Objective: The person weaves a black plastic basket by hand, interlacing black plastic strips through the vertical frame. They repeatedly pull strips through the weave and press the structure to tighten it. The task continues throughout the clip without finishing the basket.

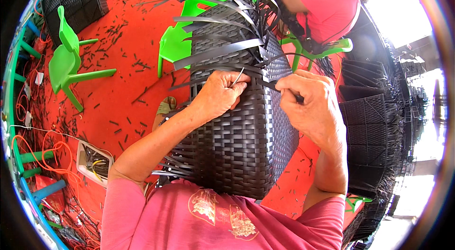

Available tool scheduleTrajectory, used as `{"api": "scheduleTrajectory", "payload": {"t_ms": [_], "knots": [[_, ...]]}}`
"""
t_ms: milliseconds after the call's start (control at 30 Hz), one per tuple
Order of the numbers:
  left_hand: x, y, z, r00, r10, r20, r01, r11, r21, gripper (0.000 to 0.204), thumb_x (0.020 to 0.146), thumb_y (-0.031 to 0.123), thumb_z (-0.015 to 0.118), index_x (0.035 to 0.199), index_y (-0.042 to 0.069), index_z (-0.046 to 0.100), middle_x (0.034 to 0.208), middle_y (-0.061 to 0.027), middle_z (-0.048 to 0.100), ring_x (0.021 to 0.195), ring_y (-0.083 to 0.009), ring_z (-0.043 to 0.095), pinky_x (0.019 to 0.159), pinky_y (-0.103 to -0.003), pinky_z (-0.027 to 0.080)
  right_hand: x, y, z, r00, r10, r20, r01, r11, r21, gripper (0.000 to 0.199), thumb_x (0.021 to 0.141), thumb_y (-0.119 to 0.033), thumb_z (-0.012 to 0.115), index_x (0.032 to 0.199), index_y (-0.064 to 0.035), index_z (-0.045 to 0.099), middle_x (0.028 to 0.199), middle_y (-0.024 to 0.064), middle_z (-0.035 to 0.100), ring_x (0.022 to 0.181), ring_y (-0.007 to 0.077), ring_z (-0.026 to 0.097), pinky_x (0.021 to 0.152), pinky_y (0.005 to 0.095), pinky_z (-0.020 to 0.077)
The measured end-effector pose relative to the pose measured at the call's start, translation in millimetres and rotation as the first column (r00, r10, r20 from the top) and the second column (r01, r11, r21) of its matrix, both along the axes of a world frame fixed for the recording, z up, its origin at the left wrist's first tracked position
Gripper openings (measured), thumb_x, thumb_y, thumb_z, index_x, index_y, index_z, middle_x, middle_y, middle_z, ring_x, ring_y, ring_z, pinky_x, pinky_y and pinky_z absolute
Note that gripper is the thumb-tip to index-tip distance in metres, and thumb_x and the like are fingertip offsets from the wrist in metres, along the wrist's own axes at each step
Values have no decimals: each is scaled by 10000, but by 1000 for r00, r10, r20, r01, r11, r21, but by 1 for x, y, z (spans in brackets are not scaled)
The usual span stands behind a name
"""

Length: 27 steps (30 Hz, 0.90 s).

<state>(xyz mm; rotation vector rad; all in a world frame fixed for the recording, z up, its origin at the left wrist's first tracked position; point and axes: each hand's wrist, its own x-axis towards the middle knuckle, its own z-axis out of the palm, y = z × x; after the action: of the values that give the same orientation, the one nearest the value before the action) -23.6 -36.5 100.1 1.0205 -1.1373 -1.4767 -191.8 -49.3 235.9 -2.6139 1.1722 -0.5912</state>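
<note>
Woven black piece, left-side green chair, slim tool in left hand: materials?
Woven black piece: likely plastic strip, semi-gloss; flat, even bands with soft highlights.
Green chair: probably moulded plastic, smooth; uniform colour, rounded edges.
Slim tool in left hand: perhaps metal, silvery and bright; too small to confirm.

I can tell the camera is worn up on the head, looking down and forward. The pink T-shirt [177, 224] is closest, at the bottom. The left hand [219, 91] and right hand [310, 103] are near, in the middle. A green plastic chair [65, 66] is farther off.
</note>
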Motion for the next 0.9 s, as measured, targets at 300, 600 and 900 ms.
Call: {"api": "scheduleTrajectory", "payload": {"t_ms": [300, 600, 900], "knots": [[-6, 2, -1, 995, 78, -64, -77, 997, 13, 148, 925, 77, 565, 989, -27, 648, 629, 19, 539, 487, -48, 434, 461, -218, 343, 1, -13, -17, 994, 57, -88, -52, 997, 53, 101, 739, -25, 534, 754, 4, 630, 733, 180, 603, 710, 382, 595, 660, 462, 453], [3, 5, 22, 924, 283, -259, -222, 945, 242, 102, 841, 80, 677, 764, 43, 621, 565, 0, 540, 408, -40, 405, 357, -199, 223, -1, -12, -11, 985, 85, -152, -105, 986, -133, 174, 768, -20, 563, 925, -9, 636, 818, 163, 628, 726, 374, 599, 664, 462, 452], [45, 78, 69, 939, 323, -122, -345, 858, -381, 85, 858, -7, 643, 775, 7, 642, 603, 28, 536, 522, -26, 453, 470, -201, 358, 41, 8, -25, 899, 338, 279, -407, 879, 248, 187, 902, -112, 601, 1035, 11, 645, 1000, 178, 640, 861, 310, 639, 722, 356, 517]]}}
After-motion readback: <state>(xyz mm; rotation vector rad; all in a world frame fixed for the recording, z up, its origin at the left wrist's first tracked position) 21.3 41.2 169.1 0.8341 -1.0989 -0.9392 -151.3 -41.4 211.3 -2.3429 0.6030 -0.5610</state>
